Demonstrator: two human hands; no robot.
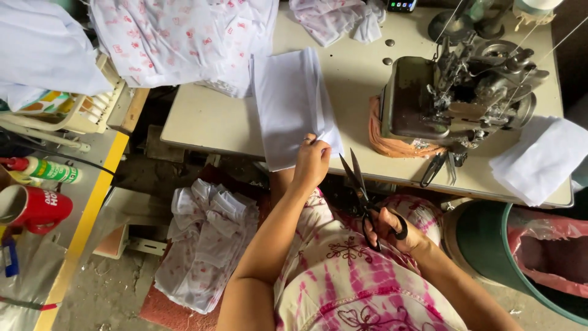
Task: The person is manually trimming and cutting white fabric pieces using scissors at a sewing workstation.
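Pinch white fabric stack point(293, 104) taut with left hand point(311, 162); keep right hand point(397, 230) closed around scissors point(362, 191), blades square to the edge.

Soft daylight, sharp focus, dim floor shadows, wide-angle bending at edges.

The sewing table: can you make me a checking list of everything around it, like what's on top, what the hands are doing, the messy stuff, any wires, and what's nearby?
Surface: pale sewing table, worn, edges in view.
Job's things: folded white cloth hanging over the table's near edge; black scissors.
Clutter: printed fabric pile; white pieces; orange trimmings beside the sewing machine.
Grippers: left hand pinches the cloth's corner; right hand holds the scissors, blades slightly parted and pointing up.
Cables: thin threads rising from the machine; no wires seen.
Surroundings: fabric heap on the floor; green bin; red mug.
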